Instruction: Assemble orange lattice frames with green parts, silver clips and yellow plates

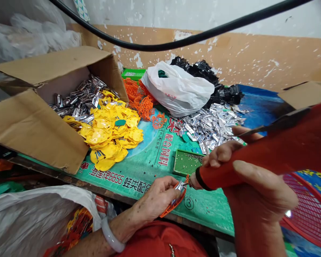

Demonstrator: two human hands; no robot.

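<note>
My left hand (pixel 162 194) pinches an orange plastic part (pixel 168 211) with a shiny metal clip (pixel 180 186) on it, just over the front edge of the table. My right hand (pixel 256 182) is wrapped round a red power screwdriver (pixel 246 157). Its tip points down and left and meets the clip; whether it touches a screw is too small to tell. Right behind the orange part stands a small green basket (pixel 187 162) with tiny metal pieces in it. A heap of loose metal clips (pixel 212 125) lies beyond the basket.
Yellow plastic parts (pixel 109 132) spill from a cardboard box (pixel 56 132) at left. Orange parts (pixel 139 98), a white plastic bag (pixel 176 89) and black parts (pixel 224 94) lie behind. A red mesh basket (pixel 307 210) is at right. A black cable (pixel 160 46) hangs across the top.
</note>
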